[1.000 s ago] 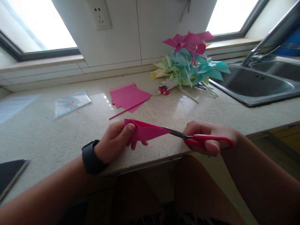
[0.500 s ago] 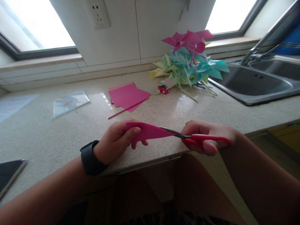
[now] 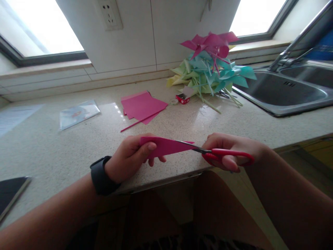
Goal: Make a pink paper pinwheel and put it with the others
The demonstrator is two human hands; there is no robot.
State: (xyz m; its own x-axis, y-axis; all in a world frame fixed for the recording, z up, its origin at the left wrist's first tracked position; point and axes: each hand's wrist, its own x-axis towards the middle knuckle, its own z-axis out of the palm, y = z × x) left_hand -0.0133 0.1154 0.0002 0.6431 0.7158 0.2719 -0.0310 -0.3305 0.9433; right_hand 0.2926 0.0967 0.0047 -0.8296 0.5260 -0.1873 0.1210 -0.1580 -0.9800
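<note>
A folded piece of pink paper (image 3: 166, 147) tapers to the right above the counter's front edge. My left hand (image 3: 135, 152) grips its wide end, thumb on top and fingers underneath. In my right hand (image 3: 231, 149) is a pair of scissors (image 3: 232, 152) with red handles, my fingers through the loops. Their metal blades point left and lie on the narrow end of the paper, with a cut strip showing above the upper blade. Beyond my hands, pink paper sheets (image 3: 144, 105) lie in a loose stack with a thin pink stick (image 3: 135, 125) at their near side.
Paper pinwheels (image 3: 210, 69) in pink, blue and pale green are piled at the back. In front of them are a small red box (image 3: 182, 99) and a tape roll (image 3: 174, 101). A clear packet (image 3: 78, 114) lies left; a steel sink (image 3: 286, 90) is right.
The scissor blades have closed further through the paper's narrow end, and a cut edge has parted above them. The red handles have come closer together. My left hand keeps its grip.
</note>
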